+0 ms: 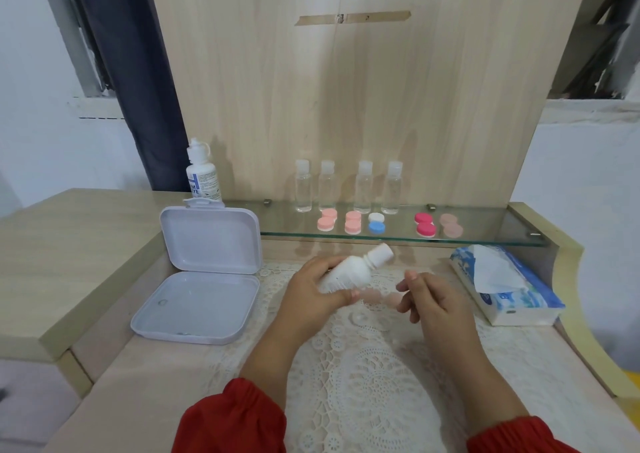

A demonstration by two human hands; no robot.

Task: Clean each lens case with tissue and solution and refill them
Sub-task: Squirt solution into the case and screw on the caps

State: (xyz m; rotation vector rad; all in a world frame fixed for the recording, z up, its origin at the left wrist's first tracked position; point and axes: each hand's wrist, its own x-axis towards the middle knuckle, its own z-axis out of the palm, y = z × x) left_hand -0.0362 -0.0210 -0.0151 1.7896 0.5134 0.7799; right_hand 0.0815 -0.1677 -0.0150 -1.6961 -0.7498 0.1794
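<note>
A person's left hand (313, 288) is gripping a light, smooth white bottle (349, 269) by its body just above the lace mat (377, 376), while the right hand (427, 297) is hovering beside it, fingers loosely curled, seemingly empty.

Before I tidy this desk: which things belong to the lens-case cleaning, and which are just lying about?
Job: white bottle in left hand, lens cases on glass shelf, tissue pack, solution bottle, clear bottles.
Lying about: open box, lace mat.
</note>
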